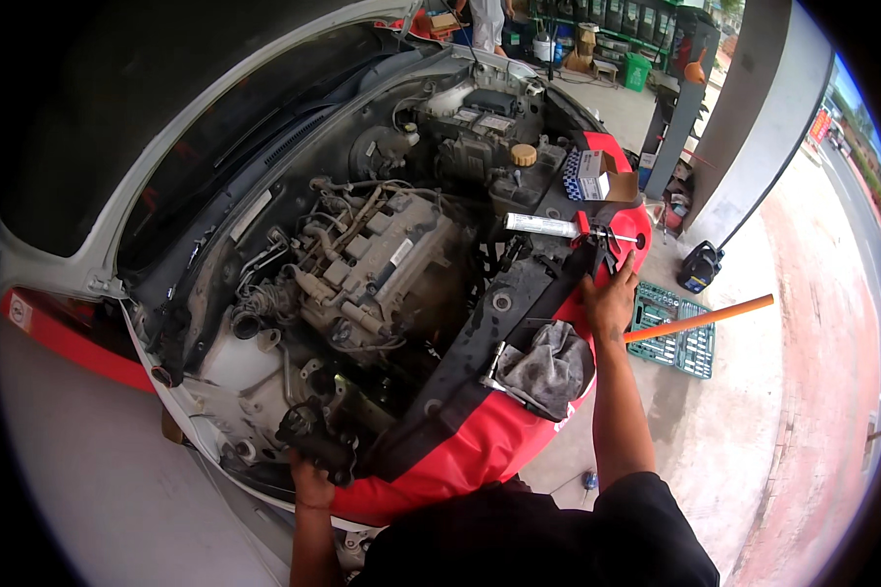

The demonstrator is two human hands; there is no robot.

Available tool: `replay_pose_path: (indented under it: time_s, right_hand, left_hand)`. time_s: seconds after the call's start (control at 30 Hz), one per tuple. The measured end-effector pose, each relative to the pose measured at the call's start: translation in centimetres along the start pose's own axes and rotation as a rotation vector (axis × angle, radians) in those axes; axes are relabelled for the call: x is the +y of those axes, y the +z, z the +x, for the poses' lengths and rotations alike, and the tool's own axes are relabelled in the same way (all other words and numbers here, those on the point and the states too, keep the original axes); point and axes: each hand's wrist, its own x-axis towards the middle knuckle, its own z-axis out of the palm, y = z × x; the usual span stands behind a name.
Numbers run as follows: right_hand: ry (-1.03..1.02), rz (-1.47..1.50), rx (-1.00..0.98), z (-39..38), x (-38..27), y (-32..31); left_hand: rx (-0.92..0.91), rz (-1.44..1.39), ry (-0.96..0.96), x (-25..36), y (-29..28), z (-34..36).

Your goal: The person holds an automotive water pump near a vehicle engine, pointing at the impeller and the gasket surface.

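At the near left corner of the engine bay, my left hand (pixel 311 483) is closed on a dark, irregularly shaped part (pixel 315 438); its exact kind I cannot make out. My right hand (pixel 611 299) is stretched over the red fender cover (pixel 489 430), thumb and fingers apart, at the handle end of a red caulking gun (pixel 582 228). A white cartridge (pixel 540 226) sits in that gun, which lies across the car's front edge. Near my right forearm, a grey rag (pixel 548 367) rests on the cover beside a ratchet (pixel 495 370).
The dirty engine (pixel 382 259) fills the bay under the raised hood (pixel 166 108). An opened small box (pixel 600 178) stands on the cover. On the floor are a green socket set (pixel 690 344), a black jug (pixel 700 266) and an orange bar (pixel 715 315) above the set. A person (pixel 486 22) stands behind.
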Motion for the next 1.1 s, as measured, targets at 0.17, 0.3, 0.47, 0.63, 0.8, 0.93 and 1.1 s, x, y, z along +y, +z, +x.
replay_pose_path:
  time_s: [0.17,0.3,0.47,0.63,0.8,0.93,1.1]
  right_hand:
    - [-0.010,-0.044,0.003,0.3,-0.2,-0.3]
    - [-0.492,-0.103,0.301,0.5,-1.9,-0.4]
    - [-0.836,-0.103,-0.140,1.2,-9.9,1.4]
    - [-1.063,-0.484,-0.295,5.4,-12.7,3.9]
    - [-1.270,-0.533,-0.293,7.4,-13.7,5.1]
    - [-1.319,-0.569,-0.336,7.4,-13.2,5.6]
    - [-1.333,-0.534,-0.352,6.8,-13.6,5.3]
  left_hand:
    - [-0.004,-0.043,0.001,0.1,1.1,0.2]
    - [-0.006,-0.166,-0.083,-0.4,-1.2,0.4]
    - [0.046,0.031,0.061,-1.0,-0.7,0.0]
    - [0.069,-0.094,-0.045,-3.1,-4.4,0.3]
    - [-0.136,0.035,0.084,-1.5,-2.7,0.6]
    - [-0.073,-0.394,-0.181,-0.2,-1.2,0.7]
    - [0.055,-0.360,-0.129,-1.0,-1.6,0.7]
